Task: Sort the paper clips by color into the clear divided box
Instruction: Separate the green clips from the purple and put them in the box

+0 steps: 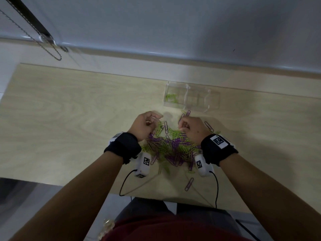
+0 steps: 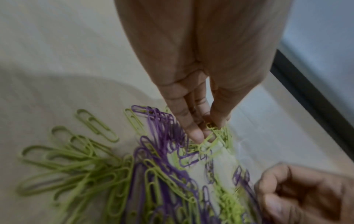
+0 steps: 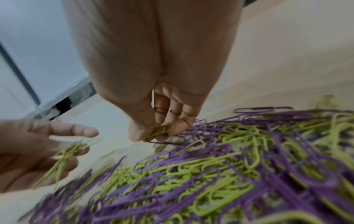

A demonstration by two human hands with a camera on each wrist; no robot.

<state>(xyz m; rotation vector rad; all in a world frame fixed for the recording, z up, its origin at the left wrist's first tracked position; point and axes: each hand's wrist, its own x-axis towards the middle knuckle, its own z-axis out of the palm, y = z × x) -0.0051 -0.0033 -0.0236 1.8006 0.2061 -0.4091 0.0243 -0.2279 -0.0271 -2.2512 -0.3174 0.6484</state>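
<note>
Forearms in black wrist straps filled the bottom of the head view, reaching over a pale wood-grain table. Between the wrists lay the tangled heap of green and purple wire paper clips. The left hand and right hand both worked at the far edge of that heap, fingers curled. Beyond them, up and slightly to the right, stood the clear plastic divided box, its long axis running across the table. Only its left compartment held anything, a few green clips; the others looked bare. The right hand sat nearer the box, I judged, so a carry from there would be a short push forward.

From the left wrist view, the left hand's fingertips were pinched on green clips at the edge of the pile, with purple clips just beside them.

From the right wrist view, the right hand pinched a green clip between thumb and fingers, touching a purple clip below. Across from it, the left hand cradled a loose bundle of green clips. Both hands appeared to be gathering green.
</note>
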